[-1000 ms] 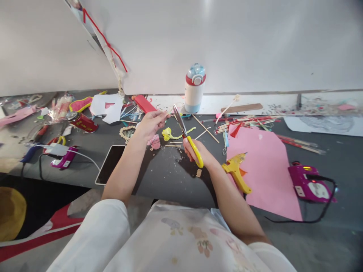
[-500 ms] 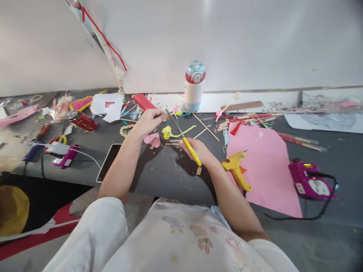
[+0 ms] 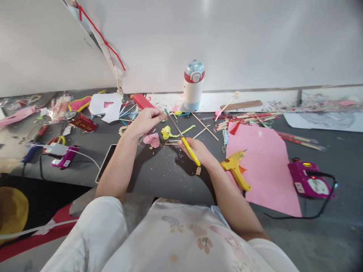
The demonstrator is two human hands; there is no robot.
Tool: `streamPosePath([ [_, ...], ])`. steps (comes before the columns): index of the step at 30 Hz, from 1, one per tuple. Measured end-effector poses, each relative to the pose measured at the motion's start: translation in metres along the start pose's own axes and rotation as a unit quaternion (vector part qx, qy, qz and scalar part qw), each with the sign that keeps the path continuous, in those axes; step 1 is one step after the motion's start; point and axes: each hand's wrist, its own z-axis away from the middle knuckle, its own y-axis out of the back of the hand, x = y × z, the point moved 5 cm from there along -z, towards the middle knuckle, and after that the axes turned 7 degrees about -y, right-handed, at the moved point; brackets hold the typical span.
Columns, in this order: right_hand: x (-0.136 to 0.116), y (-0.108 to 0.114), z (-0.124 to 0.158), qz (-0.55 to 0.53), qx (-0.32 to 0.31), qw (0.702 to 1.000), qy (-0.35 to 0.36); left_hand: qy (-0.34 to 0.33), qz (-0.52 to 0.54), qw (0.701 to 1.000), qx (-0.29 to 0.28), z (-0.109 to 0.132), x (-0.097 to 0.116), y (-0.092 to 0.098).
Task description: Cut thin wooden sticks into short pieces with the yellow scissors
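My right hand (image 3: pixel 197 150) is wrapped round the yellow handles of a pair of scissors (image 3: pixel 181 138), whose blades point up and to the left. My left hand (image 3: pixel 144 121) is raised over the dark table (image 3: pixel 159 173) with its fingertips pinched right at the blade tips; what it pinches is too small to make out. Below the hands lie a pink heart-shaped paper piece (image 3: pixel 153 139) and a yellow-green ribbon scrap (image 3: pixel 170 132), among crumbs and thin wooden sticks.
A yellow glue gun (image 3: pixel 235 168) lies on a large pink sheet (image 3: pixel 263 166) at right, beside a magenta device (image 3: pixel 307 179) with a black cord. A bottle (image 3: pixel 193 87) stands at the back. A phone (image 3: pixel 106 162) lies at left near another magenta device (image 3: pixel 61 160).
The scissors tilted lower and their blades closed toward my left fingertips. My left hand drew slightly back to the left; the view shifted a little.
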Motion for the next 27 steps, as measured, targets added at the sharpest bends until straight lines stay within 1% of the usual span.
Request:
streamPosePath([
  [5,0.001,0.0,-0.001,0.016,0.0,1.0,-0.003,-0.01,-0.003,1.0,-0.008,0.001,0.007,0.001],
  [10,0.0,0.0,-0.001,0.027,-0.007,1.0,0.003,-0.014,-0.016,1.0,-0.01,0.001,0.005,0.001],
  [15,0.001,0.002,-0.001,0.041,-0.002,0.999,-0.009,-0.011,-0.026,1.0,-0.007,0.001,0.002,-0.001],
  [18,0.002,0.004,-0.001,0.046,-0.002,0.999,-0.014,-0.013,-0.012,1.0,0.017,0.001,0.0,-0.001],
  [20,0.004,0.006,-0.002,0.041,-0.006,0.999,-0.022,-0.015,-0.014,0.999,0.047,0.003,-0.003,0.0],
  [22,0.009,0.008,-0.004,0.025,-0.008,0.999,-0.04,-0.009,-0.039,0.996,0.081,0.008,-0.007,-0.001],
  [24,0.017,0.011,-0.006,-0.002,0.0,0.998,-0.065,0.003,-0.082,0.991,0.102,0.016,-0.009,-0.005],
  [25,0.02,0.014,-0.008,-0.016,0.015,0.997,-0.075,0.008,-0.105,0.989,0.102,0.021,-0.009,-0.009],
  [27,0.026,0.017,-0.01,-0.037,0.033,0.995,-0.087,-0.002,-0.141,0.987,0.082,0.032,-0.005,-0.025],
])
